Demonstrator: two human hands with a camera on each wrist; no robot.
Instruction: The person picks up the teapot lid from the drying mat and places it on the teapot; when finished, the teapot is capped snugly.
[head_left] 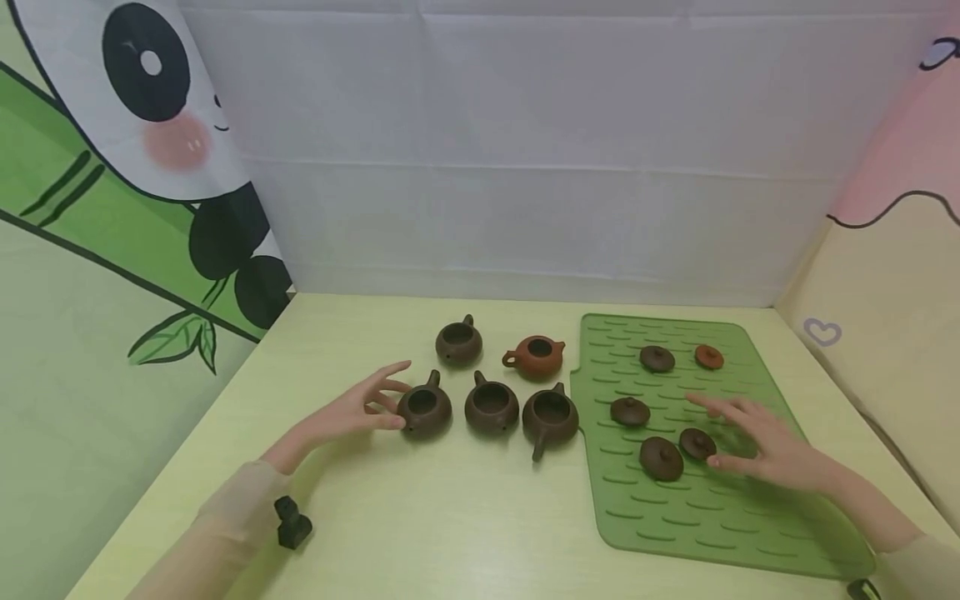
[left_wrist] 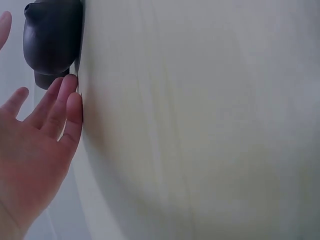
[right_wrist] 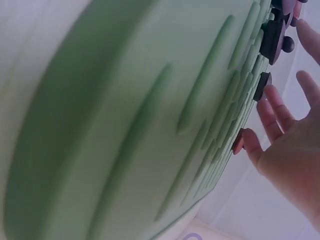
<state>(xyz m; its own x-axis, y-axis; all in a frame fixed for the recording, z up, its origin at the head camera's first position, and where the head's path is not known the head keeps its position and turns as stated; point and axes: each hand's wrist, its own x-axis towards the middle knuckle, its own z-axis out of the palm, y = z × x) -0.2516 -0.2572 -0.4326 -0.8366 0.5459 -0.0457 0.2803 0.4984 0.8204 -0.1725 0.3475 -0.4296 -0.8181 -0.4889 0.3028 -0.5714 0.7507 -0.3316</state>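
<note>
No readable text, labels, brands, numbers or signs in any of 3 views.

Pale table (head_left: 465, 508) | four dark teapots (head_left: 491, 421) | one reddish-brown teapot (head_left: 537, 366) | green mat (head_left: 660, 525)

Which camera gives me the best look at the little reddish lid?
The head view: it shows the whole reddish lid from above, uncovered, on the green mat. The right wrist view shows it edge-on, partly behind the right hand; the left wrist view doesn't show it.

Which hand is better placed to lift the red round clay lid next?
Likely right hand: over the green ridged mat bearing that lid. The left hand is beside a dark round clay teapot.
</note>
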